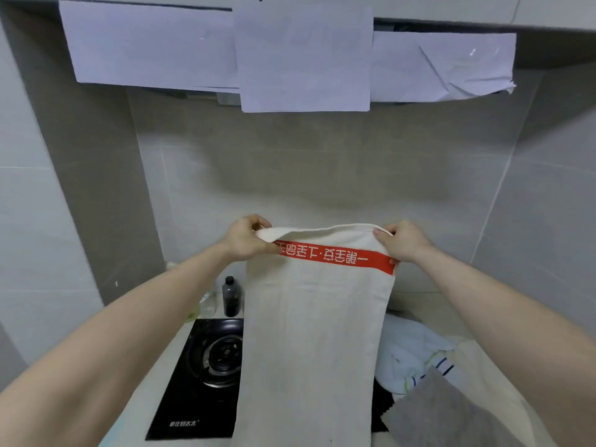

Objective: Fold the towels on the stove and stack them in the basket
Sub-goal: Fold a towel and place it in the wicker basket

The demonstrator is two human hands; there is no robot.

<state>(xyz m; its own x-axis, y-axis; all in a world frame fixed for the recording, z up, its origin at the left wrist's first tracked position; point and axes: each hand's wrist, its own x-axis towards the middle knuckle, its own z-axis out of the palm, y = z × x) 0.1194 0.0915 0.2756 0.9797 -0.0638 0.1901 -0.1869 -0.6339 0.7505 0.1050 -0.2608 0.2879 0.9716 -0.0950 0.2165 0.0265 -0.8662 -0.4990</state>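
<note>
1. The cream towel (309, 333) hangs lengthwise from both hands, its long axis running from the held far edge down toward the near edge of the view; the red printed band (335, 256) lies crosswise just below the grip; so the coming fold turns on bringing top edge to bottom edge along that hanging length.
2. The left hand (246, 238) pinches the top left corner, fingers curled over the hem; the right hand (403, 241) pinches the top right corner the same way; both sit level with each other and equally far out, so neither has the shorter reach.
3. The towel is raised in the air in front of the tiled wall, above the stove (206, 375); its lower part drapes over the middle of the black hob, and whether the bottom hem touches the surface cannot be told, since it runs out of view.
4. More towels wait in a heap (416, 359) to the right, with a grey cloth (451, 414) nearest; a dark bottle (231, 296) stands at the far left of the stove; no basket shows.
</note>
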